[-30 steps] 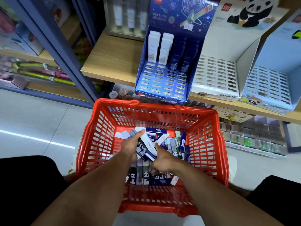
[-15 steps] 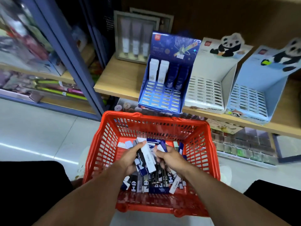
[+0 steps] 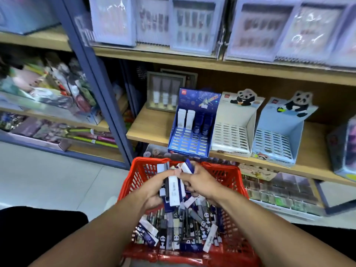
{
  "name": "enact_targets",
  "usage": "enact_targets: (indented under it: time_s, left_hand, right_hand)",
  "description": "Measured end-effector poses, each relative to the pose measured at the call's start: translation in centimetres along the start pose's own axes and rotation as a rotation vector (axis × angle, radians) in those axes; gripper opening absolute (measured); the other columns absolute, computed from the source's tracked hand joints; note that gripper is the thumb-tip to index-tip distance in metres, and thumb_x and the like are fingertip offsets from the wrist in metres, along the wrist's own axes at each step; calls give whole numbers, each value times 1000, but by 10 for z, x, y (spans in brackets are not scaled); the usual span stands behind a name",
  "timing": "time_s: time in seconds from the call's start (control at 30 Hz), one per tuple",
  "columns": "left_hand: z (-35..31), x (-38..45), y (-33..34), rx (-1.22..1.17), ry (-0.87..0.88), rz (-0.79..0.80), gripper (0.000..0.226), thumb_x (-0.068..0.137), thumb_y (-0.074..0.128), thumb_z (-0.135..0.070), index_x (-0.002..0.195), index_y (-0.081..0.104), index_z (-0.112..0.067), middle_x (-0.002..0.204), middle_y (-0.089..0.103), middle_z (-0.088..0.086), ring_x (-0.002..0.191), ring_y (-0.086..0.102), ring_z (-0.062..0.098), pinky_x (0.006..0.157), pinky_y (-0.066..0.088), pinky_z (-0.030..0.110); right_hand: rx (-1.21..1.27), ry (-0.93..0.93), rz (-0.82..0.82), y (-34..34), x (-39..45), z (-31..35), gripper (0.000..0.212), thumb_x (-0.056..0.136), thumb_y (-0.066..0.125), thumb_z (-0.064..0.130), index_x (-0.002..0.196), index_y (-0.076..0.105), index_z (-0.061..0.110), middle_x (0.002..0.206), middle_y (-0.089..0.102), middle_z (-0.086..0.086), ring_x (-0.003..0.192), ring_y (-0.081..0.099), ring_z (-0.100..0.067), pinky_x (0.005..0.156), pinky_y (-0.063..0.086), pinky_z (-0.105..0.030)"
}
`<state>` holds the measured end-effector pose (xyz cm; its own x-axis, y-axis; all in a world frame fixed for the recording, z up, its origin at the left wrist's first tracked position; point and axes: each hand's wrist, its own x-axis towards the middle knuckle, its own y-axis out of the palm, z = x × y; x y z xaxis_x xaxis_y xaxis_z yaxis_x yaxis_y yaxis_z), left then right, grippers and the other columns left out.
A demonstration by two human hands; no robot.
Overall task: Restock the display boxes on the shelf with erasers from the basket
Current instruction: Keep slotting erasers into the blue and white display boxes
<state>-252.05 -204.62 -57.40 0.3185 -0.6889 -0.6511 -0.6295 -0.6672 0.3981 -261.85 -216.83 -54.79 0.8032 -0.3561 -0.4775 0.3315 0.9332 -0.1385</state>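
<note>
Gathering erasers above the basket [image 3: 227, 176].
Left hand [image 3: 154, 189] grips a bundle of erasers [image 3: 173, 189]; right hand [image 3: 200, 182] pinches more, squaring them for the blue display box [image 3: 192, 139] at the shelf's [image 3: 152, 128] front edge.

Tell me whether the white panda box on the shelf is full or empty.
Empty: the white panda box shows only bare slots, no erasers standing in it.

No lettering is legible; the red logos on the display boxes [image 3: 194, 122] are blurred.
</note>
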Motion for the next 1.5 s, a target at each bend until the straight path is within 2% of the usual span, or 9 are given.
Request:
enact_targets:
  time_s: [0.1,0.23,0.33,0.4,0.63,0.77,1.03,1.37,1.5]
  left_hand:
    - [-30,-13,7,90,3,-57,22,93,65,-26,83,78,-11,106,74,23,91,70,34,90,56,48]
    - [-65,-22,25,112,55,-68,14,93,66,-22,83,67,-12,82,73,13,66,70,28,64,58,37]
    - [-87,-25,40,84,115,-22,12,93,65,-21,91,70,-10,101,75,18,80,72,32,68,60,40]
    - [-99,-25,47,68,137,-3,15,94,64,-22,94,73,-10,107,75,19,86,74,32,69,61,39]
    - [-107,-7,44,42,109,3,42,89,70,-31,124,69,-9,115,73,18,104,72,33,83,59,45]
    - [-104,5,50,49,73,34,48,81,74,-35,121,70,-9,112,74,17,98,74,31,75,62,41]
    - [-104,22,38,81,13,29,74,61,85,-40,126,66,-8,115,73,18,106,71,33,96,54,50]
    - [-100,34,32,94,-29,12,65,67,84,-16,127,64,-4,113,73,22,103,72,36,86,57,50]
    - [-103,35,30,59,-21,-17,57,69,79,-15,124,66,-5,111,73,23,102,72,37,81,58,49]
  right_hand:
    - [183,44,18,-10,-7,32,43,101,45,55,113,61,17,60,38,4,48,29,-12,46,23,-24]
    - [241,-47,-89,-23,-9,70,37,103,46,48,100,67,17,58,46,3,48,39,-12,46,31,-24]
    - [273,-131,-138,-32,0,86,29,95,66,37,95,71,9,82,75,-6,81,71,-26,79,59,-40]
    - [344,-110,-165,-39,4,94,27,92,71,32,96,71,6,95,76,-15,94,73,-34,91,57,-51]
    - [470,-17,-206,-46,22,99,24,91,73,26,97,73,3,96,76,-16,88,75,-31,81,61,-46]
    - [523,42,-224,-49,32,100,31,85,78,24,106,72,1,97,76,-19,91,74,-34,84,59,-52]
    - [594,57,-252,-47,47,84,31,81,82,24,105,74,6,94,77,-15,88,75,-30,82,61,-46]
    - [547,93,-286,-43,60,71,35,73,86,34,102,76,17,97,78,-9,92,74,-29,88,59,-48]
    - [489,86,-335,-48,63,71,92,34,91,61,114,73,19,115,73,-5,114,65,-27,107,46,-49]
